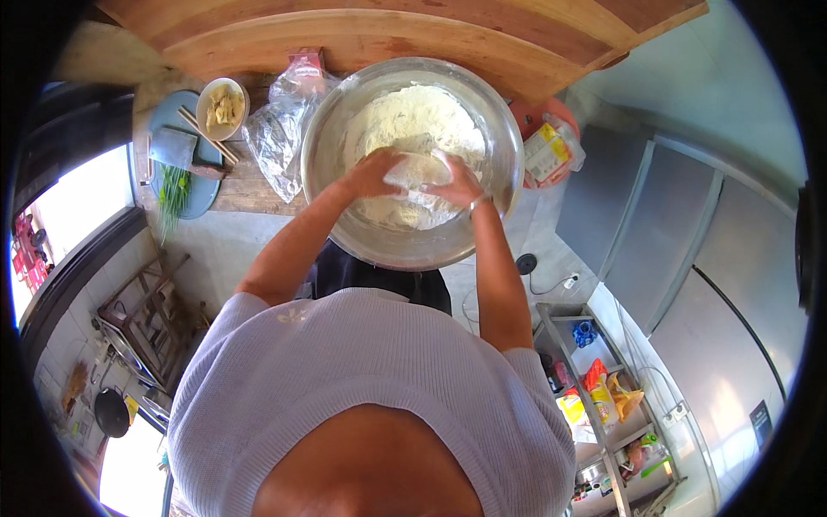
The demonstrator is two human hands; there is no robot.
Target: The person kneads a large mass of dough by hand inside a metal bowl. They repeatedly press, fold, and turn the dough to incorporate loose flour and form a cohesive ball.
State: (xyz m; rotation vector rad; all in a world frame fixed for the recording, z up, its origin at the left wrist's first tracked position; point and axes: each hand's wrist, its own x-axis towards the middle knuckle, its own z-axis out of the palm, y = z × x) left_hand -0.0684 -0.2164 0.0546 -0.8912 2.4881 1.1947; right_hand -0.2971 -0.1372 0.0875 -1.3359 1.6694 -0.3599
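A large steel bowl [327, 146] holds white flour and a pale lump of dough [413, 171]. My left hand [372, 171] grips the dough from the left side. My right hand [457, 183], with a bangle at the wrist, presses on it from the right. Both hands are dusted with flour and sit inside the bowl, which rests at the near edge of a wooden table [258, 185].
Left of the bowl lie a crumpled clear plastic bag [277, 133], a small white bowl of food [222, 107] with chopsticks, a cleaver [172, 146] and green onions on a blue board. A metal rack [603, 388] with packets stands at lower right beside grey cabinets.
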